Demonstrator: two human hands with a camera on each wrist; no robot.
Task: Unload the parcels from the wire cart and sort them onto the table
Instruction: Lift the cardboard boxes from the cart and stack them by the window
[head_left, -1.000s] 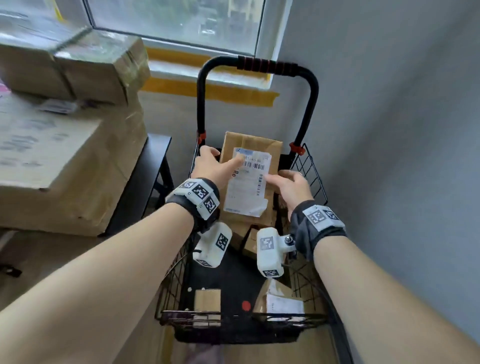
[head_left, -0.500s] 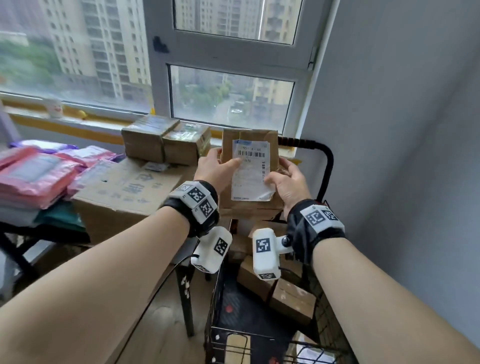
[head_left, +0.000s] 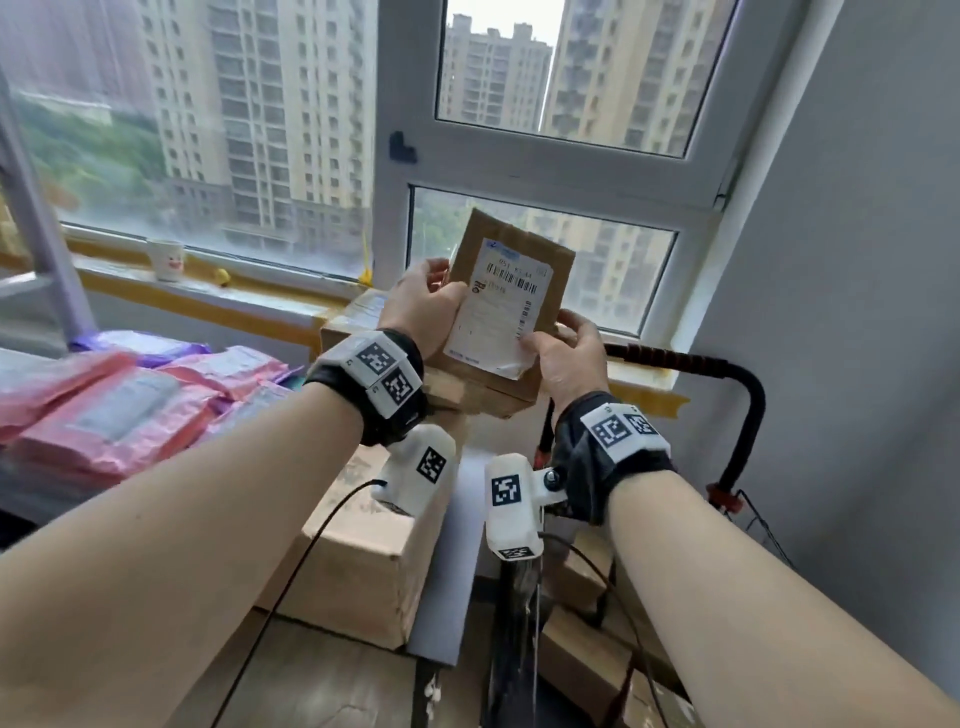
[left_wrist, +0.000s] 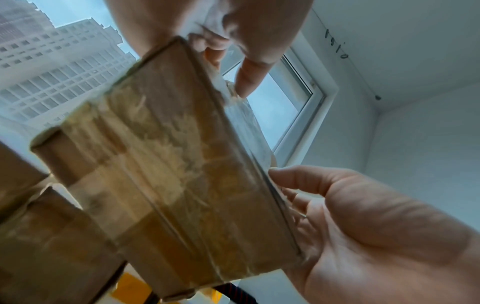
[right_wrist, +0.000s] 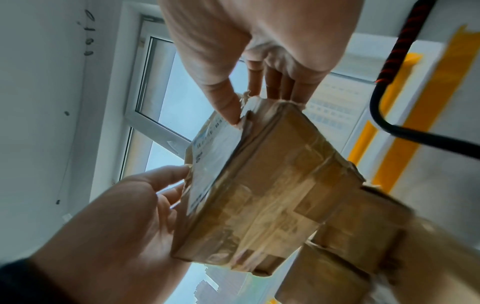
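A brown taped cardboard parcel with a white barcode label is held up in front of the window, tilted toward me. My left hand grips its left edge, thumb on the label and fingers behind. Holding the lower right corner is my right hand, with its thumb on the label's torn edge. The left wrist view shows the parcel from below, and the right wrist view shows its taped side. The wire cart with its black handle stands at lower right. More brown parcels lie inside it.
Just under the held parcel is a stack of small brown boxes on top of a large cardboard box on the table. Pink mailer bags are piled to the left. A paper cup stands on the sill. A grey wall bounds the right side.
Both hands lifted the labelled parcel out of the cart and raised it up over the boxes on the table. My view swung upward from the cart to the window.
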